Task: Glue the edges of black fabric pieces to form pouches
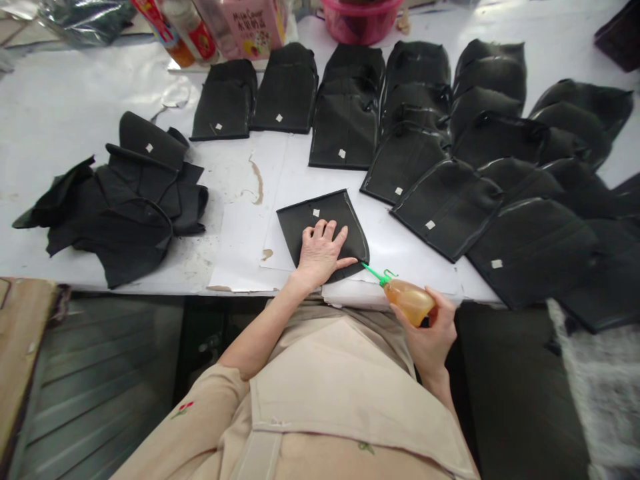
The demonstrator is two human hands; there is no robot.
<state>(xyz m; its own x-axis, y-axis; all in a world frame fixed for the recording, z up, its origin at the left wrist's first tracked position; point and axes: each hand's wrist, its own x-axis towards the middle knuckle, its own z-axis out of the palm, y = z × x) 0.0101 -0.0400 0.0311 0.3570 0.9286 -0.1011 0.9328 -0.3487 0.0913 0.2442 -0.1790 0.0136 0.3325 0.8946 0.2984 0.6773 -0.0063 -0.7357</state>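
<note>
A black fabric piece (325,207) with a small white tag lies flat near the table's front edge. My left hand (323,252) rests on it with the fingers spread, the thumb pointing right toward its edge. In my right hand (433,333) is a squeeze bottle (407,300) of amber liquid with a green nozzle. The nozzle tip is at the right lower edge of the black piece, close to my left thumb. A shiny line runs along that piece's right edge.
Loose black pieces (130,193) are heaped at the left. Overlapping rows of black pieces (345,127) cover the back and right of the white table (240,173). A pink bowl (360,23), bottles (190,30) and a pink box (253,27) stand at the back.
</note>
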